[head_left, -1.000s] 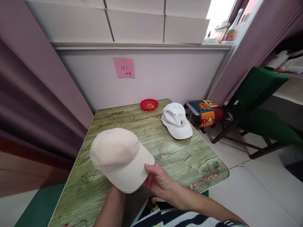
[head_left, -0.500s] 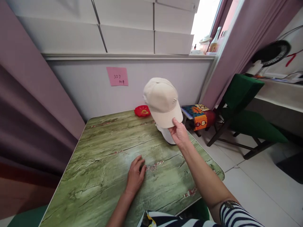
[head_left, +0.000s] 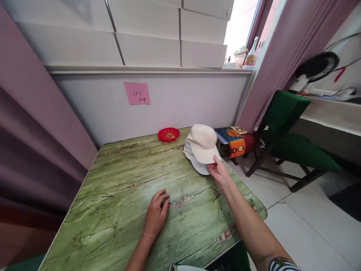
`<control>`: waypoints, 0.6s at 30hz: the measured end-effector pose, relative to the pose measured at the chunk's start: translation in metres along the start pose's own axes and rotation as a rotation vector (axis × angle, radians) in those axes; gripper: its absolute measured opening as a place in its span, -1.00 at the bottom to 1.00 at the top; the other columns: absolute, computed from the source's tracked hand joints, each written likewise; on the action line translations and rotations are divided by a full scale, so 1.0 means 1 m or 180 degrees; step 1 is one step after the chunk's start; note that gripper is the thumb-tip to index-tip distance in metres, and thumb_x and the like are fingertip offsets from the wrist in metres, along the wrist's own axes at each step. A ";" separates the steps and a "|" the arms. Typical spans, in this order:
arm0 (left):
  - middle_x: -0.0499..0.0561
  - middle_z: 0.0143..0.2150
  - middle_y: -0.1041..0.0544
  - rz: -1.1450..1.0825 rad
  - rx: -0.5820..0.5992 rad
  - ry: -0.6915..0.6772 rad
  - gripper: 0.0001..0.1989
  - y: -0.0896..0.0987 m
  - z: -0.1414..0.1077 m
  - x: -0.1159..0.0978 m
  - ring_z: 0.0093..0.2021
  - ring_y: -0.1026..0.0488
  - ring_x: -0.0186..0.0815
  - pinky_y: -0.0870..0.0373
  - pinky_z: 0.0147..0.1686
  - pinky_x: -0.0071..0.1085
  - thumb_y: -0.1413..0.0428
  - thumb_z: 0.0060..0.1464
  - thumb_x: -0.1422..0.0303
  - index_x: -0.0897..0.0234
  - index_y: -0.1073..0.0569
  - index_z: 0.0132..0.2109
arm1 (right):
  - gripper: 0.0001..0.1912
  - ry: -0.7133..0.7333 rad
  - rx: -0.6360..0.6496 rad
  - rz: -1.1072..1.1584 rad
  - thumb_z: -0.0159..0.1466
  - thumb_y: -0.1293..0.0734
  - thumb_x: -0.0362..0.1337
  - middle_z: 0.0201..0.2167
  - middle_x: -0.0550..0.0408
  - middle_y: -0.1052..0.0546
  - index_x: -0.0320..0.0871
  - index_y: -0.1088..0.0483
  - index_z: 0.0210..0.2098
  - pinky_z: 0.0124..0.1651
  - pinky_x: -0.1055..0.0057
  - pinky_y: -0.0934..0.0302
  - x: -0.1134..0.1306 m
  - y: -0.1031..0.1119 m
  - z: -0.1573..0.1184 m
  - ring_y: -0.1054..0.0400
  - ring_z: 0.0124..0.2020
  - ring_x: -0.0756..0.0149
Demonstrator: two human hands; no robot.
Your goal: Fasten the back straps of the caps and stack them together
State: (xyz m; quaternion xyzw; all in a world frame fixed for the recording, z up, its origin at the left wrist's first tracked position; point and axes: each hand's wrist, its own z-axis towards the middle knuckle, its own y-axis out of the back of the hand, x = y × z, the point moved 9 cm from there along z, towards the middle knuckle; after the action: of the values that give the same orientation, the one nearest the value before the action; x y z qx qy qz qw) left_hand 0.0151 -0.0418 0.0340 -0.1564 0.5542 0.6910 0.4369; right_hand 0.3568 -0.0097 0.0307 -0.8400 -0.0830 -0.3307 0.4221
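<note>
From the head camera, a green table point(head_left: 118, 195) with a wood pattern is seen from above. A cream cap point(head_left: 202, 143) is held by its brim in the right hand point(head_left: 219, 174). The brim is pinched between the thumb and the fingers, likely because it is the stiff part and easy to grab. The cream cap is set on top of a white cap point(head_left: 195, 162), near the far right corner of the table, so the two fit together like a little stack. Only the edge and brim of the white cap are seen under it.

The left hand point(head_left: 156, 215) is laid flat on the table, closer to the person. Its fingers are loosely curled and nothing is held in it; it seems to be rested there for balance while the other arm is stretched out.

A small red dish point(head_left: 168, 134) is seen at the back of the table by the wall. A pink note point(head_left: 137, 93) is stuck on the wall, and a green chair point(head_left: 293, 131) is stood on the floor to the right
</note>
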 end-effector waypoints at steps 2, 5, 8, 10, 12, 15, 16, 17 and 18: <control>0.16 0.07 -0.52 -0.0005 -0.0001 0.0011 -0.74 0.000 0.000 0.000 0.08 -0.47 -0.09 -0.40 0.11 -0.07 -0.03 0.19 0.22 0.23 -0.57 -0.20 | -0.93 0.0094 0.0006 -0.0175 0.25 -0.39 -0.34 -0.44 0.12 -0.62 -0.17 -0.46 -0.25 -0.40 0.52 -0.45 0.005 0.002 0.001 -0.49 -0.48 0.41; 0.15 0.06 -0.52 0.0020 -0.0018 0.0005 -0.74 0.000 0.001 -0.001 0.07 -0.47 -0.10 -0.40 0.10 -0.09 -0.03 0.19 0.22 0.22 -0.58 -0.21 | -0.89 0.0253 -0.0284 -0.0532 0.19 -0.44 -0.36 -0.47 0.12 -0.60 -0.19 -0.44 -0.29 -0.45 0.50 -0.45 0.009 0.017 0.001 -0.47 -0.50 0.40; 0.15 0.05 -0.53 0.0022 -0.0021 -0.0036 -0.74 0.000 0.002 -0.002 0.06 -0.47 -0.11 -0.40 0.10 -0.11 -0.03 0.19 0.22 0.23 -0.57 -0.21 | -0.89 0.0330 -0.0504 -0.0673 0.18 -0.44 -0.38 -0.53 0.13 -0.57 -0.20 -0.40 -0.36 -0.51 0.51 -0.44 0.008 0.031 0.000 -0.44 -0.56 0.42; 0.15 0.05 -0.52 0.0001 -0.0010 -0.0057 -0.74 -0.001 0.002 -0.002 0.07 -0.47 -0.13 -0.39 0.10 -0.12 -0.03 0.20 0.23 0.24 -0.56 -0.21 | -0.88 0.0381 -0.0546 -0.0720 0.19 -0.43 -0.37 -0.57 0.15 -0.55 -0.21 -0.39 -0.38 -0.55 0.54 -0.43 0.008 0.037 0.000 -0.41 -0.60 0.45; 0.15 0.06 -0.52 -0.0015 0.0002 -0.0067 -0.75 -0.002 0.001 -0.003 0.07 -0.47 -0.13 -0.39 0.10 -0.13 -0.03 0.20 0.23 0.24 -0.56 -0.20 | -0.86 0.0440 -0.0577 -0.0780 0.19 -0.44 -0.36 -0.60 0.17 -0.52 -0.21 -0.38 -0.41 -0.57 0.56 -0.42 0.010 0.041 0.000 -0.38 -0.64 0.47; 0.15 0.05 -0.52 -0.0013 0.0009 -0.0080 -0.75 -0.002 0.001 -0.003 0.07 -0.47 -0.13 -0.38 0.11 -0.13 -0.03 0.20 0.25 0.24 -0.56 -0.20 | -0.79 0.0476 -0.0561 -0.0880 0.14 -0.49 -0.32 -0.62 0.14 -0.52 -0.22 -0.37 -0.45 -0.60 0.57 -0.40 0.013 0.046 -0.003 -0.39 -0.66 0.45; 0.15 0.05 -0.52 -0.0013 0.0008 -0.0090 -0.75 -0.002 0.000 -0.003 0.07 -0.47 -0.13 -0.38 0.11 -0.13 -0.03 0.20 0.25 0.24 -0.56 -0.21 | -0.77 0.0498 -0.0552 -0.0978 0.13 -0.50 -0.30 -0.63 0.12 -0.51 -0.23 -0.37 -0.47 -0.63 0.59 -0.38 0.014 0.048 -0.004 -0.40 -0.66 0.44; 0.15 0.05 -0.52 -0.0019 0.0005 -0.0104 -0.76 -0.002 0.000 -0.003 0.07 -0.47 -0.13 -0.38 0.11 -0.13 -0.03 0.20 0.25 0.24 -0.56 -0.21 | -0.75 0.0540 -0.0544 -0.1122 0.12 -0.51 -0.26 -0.64 0.09 -0.51 -0.24 -0.38 -0.48 -0.66 0.60 -0.35 0.016 0.050 -0.006 -0.40 -0.67 0.43; 0.15 0.05 -0.52 -0.0026 0.0002 -0.0121 -0.76 -0.002 0.000 -0.004 0.06 -0.47 -0.14 -0.38 0.11 -0.14 -0.03 0.20 0.25 0.24 -0.56 -0.21 | -0.72 0.0599 -0.0543 -0.1290 0.12 -0.51 -0.22 -0.64 0.08 -0.51 -0.24 -0.38 -0.50 -0.69 0.62 -0.31 0.017 0.052 -0.007 -0.39 -0.69 0.44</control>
State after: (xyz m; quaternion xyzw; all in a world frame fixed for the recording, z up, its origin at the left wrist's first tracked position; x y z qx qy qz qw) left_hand 0.0189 -0.0436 0.0353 -0.1453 0.5454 0.6919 0.4502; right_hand 0.3886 -0.0507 0.0103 -0.8043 -0.1820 -0.4913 0.2805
